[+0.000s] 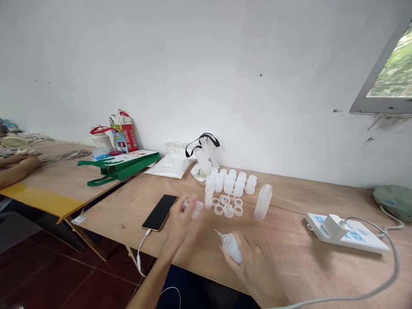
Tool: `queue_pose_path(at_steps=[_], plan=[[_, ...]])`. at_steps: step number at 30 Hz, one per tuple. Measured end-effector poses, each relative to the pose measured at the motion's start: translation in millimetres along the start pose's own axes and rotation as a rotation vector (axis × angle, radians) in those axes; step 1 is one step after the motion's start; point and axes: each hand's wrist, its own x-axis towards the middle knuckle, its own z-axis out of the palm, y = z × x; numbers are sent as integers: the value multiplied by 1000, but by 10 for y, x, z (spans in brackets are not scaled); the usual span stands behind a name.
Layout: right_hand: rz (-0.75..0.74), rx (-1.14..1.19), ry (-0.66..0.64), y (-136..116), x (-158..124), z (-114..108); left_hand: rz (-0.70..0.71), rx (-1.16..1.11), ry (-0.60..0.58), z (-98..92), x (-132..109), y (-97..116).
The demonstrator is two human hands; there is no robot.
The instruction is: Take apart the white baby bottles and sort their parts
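Note:
My right hand (pixel 249 257), near the table's front edge, is wrapped round a small translucent squeeze bottle (pixel 232 248). The bottle's thin pointed nozzle tips up to the left. To the left, my left hand (pixel 180 219) is closed on a translucent plastic piece (pixel 197 210), blurred by motion, so its exact kind does not show. Beyond both hands lie several clear plastic rings (pixel 228 210). Rows of frosted plastic cups or pots (pixel 229 183) stand behind them. A nested stack of clear domed covers (pixel 263 201) leans at the right.
A phone (pixel 160 212) on a white cable lies left of my left hand. At right sits a power strip (pixel 370 241) with a charger and grey cable. White bags (pixel 172 165) and a green bag (pixel 135 167) lie behind. Another person's hands (pixel 24 165) rest at far left.

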Motion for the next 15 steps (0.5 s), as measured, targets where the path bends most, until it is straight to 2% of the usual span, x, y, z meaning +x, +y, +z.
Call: queue_pose_path(at_steps=[3,6,9,12,15], plan=[[70,135,-26,55,38,-6,-35,-168,87,-216,142,39],[142,318,-21,137,119,-37,10,-196,31,-244,138,76],[241,459,1,278,193,-115,9,-193,-83,-105,46,38],[362,522,59,467,237,-253,-39,-146,-289,114,-34,-76],[455,560,141,640,255,-422,9,-61,-459,384,-12,-173]])
